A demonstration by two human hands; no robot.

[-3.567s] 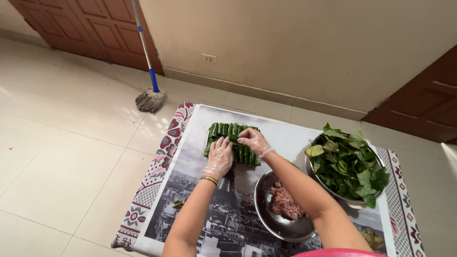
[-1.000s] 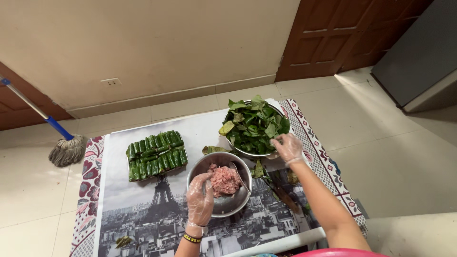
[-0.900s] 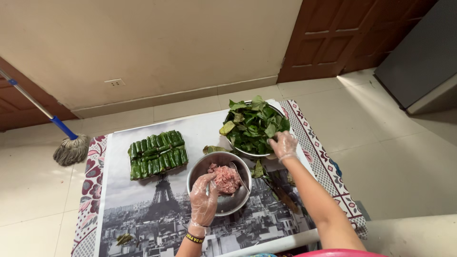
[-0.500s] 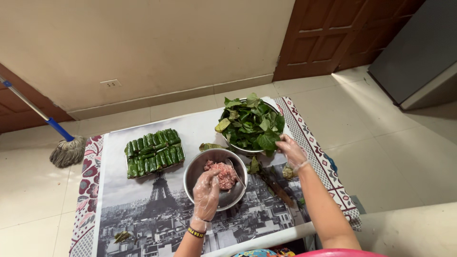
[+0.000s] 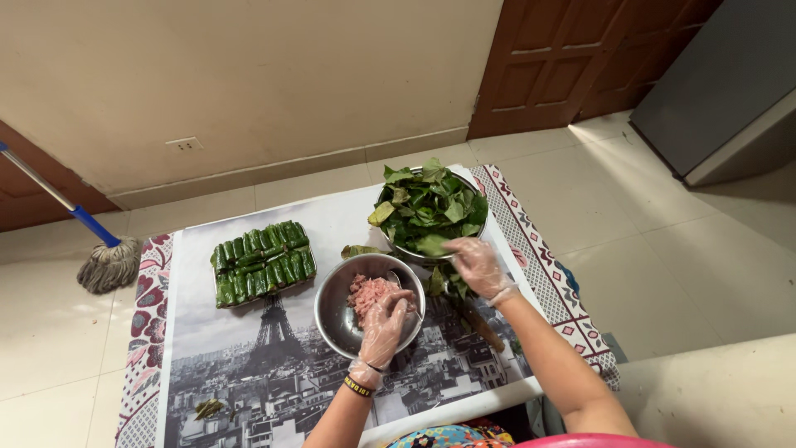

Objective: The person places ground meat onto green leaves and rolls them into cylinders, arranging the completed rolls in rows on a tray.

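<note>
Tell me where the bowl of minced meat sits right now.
In the head view the metal bowl of minced meat sits mid-mat, under the left hand, just below the bowl of green leaves and right of the leaf rolls.

No packages, labels, signs or screens are visible. The only printed item is the rectangular grey-toned photographic poster sheet point(image 5: 249, 348) showing a lattice tower and city roofs, lying flat over the patterned red-and-white woven floor mat point(image 5: 148, 332); the mat's border shows just beside the sheet's left and right edges. No lettering on the sheet can be made out.
</note>
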